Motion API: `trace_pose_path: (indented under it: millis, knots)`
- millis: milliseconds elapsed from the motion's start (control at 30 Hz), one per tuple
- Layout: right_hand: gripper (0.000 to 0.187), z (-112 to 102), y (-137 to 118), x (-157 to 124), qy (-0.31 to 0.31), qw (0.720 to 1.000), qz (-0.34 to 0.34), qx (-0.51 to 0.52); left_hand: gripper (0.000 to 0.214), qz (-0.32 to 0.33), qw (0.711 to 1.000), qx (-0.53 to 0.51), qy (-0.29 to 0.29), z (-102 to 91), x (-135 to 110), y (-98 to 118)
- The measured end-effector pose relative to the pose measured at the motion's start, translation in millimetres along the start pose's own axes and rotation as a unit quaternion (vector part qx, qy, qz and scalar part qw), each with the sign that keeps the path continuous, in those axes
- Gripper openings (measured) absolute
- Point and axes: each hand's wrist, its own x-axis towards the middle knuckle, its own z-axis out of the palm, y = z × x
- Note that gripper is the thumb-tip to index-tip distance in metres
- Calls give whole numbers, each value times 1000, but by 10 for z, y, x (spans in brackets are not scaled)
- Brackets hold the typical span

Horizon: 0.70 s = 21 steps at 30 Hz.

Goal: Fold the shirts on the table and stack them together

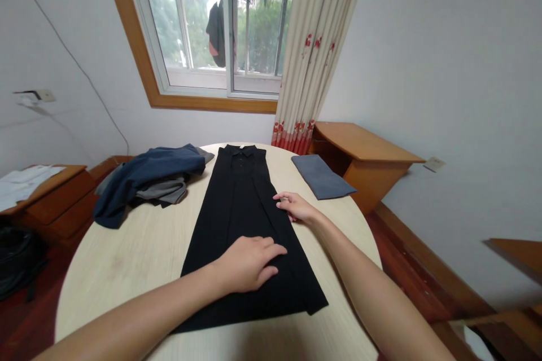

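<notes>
A black collared shirt (249, 208) lies lengthwise on the round table, its sides folded inward and its collar at the far end. Palm down on the lower part of the shirt rests my left hand (252, 262), fingers and thumb apart. At the shirt's right edge is my right hand (296, 207), its fingers stretched loosely toward the cloth, with the fingertips at the edge. Some of the right hand's lower fingers are partly hidden.
A heap of dark blue and grey clothes (156, 172) lies at the table's left. A folded grey-blue garment (322, 176) is at the right. Beyond the pale round table (127, 271) stand a wooden desk (364, 144), a curtain (317, 39) and a window.
</notes>
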Motion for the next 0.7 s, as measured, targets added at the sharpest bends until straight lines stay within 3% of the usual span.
trace_pose_path:
  millis: [100,200,400,567,700]
  knots:
    - [27,-8,-12,-57,-5,1000,5,-9,45,54,995,75,-28,77,155,209]
    - [20,14,-18,-44,6,1000,0,-25,30,88,988,116,-51,150,299,336]
    - [16,44,51,40,19,999,-26,-41,16,146,980,132,-44,208,459,370]
    - [22,7,115,59,28,997,-47,-47,17,124,990,14,67,80,225,161]
    - [22,15,114,78,41,993,-72,-86,22,112,973,-117,162,24,-86,-31]
